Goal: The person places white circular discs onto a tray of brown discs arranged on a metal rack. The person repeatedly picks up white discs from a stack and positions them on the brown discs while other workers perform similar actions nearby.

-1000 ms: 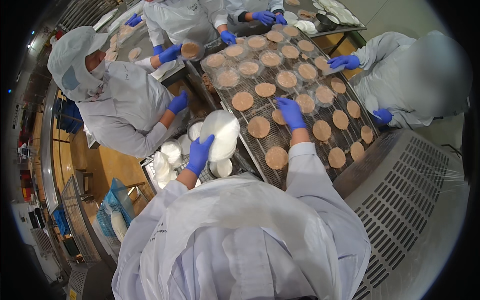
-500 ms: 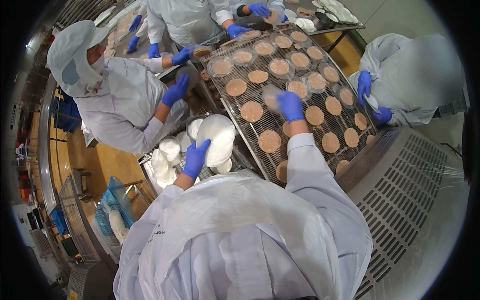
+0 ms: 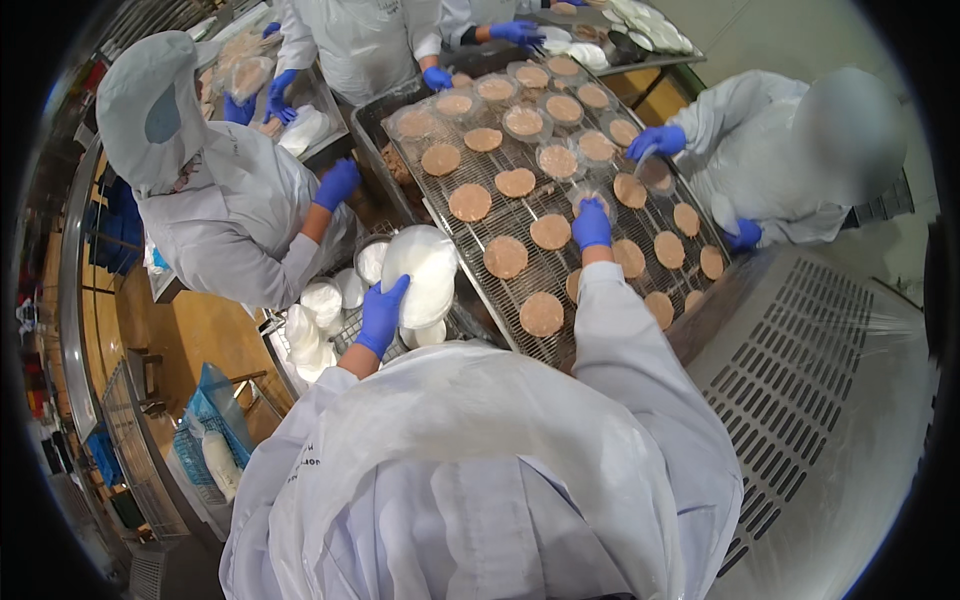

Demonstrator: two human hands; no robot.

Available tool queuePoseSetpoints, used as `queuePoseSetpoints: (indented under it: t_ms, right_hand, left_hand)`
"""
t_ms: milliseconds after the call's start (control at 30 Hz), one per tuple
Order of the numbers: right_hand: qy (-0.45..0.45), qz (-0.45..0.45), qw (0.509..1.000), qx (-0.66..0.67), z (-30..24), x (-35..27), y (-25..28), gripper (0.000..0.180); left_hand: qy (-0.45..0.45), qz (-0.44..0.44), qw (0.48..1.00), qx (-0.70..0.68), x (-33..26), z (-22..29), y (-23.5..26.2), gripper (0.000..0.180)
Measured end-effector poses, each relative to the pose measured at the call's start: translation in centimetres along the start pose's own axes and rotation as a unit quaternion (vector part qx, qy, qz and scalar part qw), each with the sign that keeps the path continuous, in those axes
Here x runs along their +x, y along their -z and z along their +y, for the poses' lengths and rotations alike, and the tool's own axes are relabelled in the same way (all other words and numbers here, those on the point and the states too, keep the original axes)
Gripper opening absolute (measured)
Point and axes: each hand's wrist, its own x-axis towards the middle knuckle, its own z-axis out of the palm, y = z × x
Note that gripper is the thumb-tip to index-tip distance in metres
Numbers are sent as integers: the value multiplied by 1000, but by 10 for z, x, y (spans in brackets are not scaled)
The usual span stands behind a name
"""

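Note:
In the middle, round brown patties [image 3: 505, 257] lie in rows on a wire-mesh conveyor belt [image 3: 478, 232]. Several at its far part have clear round film sheets [image 3: 524, 124] on or under them. My blue-gloved left hand [image 3: 382, 315] grips a stack of white round film sheets [image 3: 425, 262] at its lower left edge, left of the belt. My gloved right hand [image 3: 592, 228] reaches over the belt, its fingers closed at the near edge of a clear film sheet [image 3: 590, 198] lying over a patty. The hand partly hides that patty.
More white film stacks [image 3: 322, 303] stand on a wire rack beside my left arm. A slotted metal cover [image 3: 800, 360] rises at right. Co-workers stand around the belt; one's gloved hand [image 3: 657, 142] reaches over its right edge. A side table [image 3: 650, 55] is at the back.
My right hand has moved a little from the blurred film beside it onto a patty with film. The right co-worker's hand has come over the belt; the left co-worker's hands have drawn away from it.

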Motion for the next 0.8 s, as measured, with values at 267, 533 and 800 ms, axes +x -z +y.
queuePoseSetpoints:
  t_ms: [267, 533, 800]
  right_hand:
    - [220, -163, 905, 326, -136, -47, 11, 31]
    - [293, 11, 909, 295, -183, -62, -13, 27]
    - [-27, 97, 990, 96, -17, -14, 88, 21]
  left_hand:
    - [-27, 0, 999, 16, 10, 3, 4, 40]
    - [-70, -36, 997, 2, 8, 8, -4, 35]
    - [-9, -2, 1000, -5, -6, 11, 11, 38]
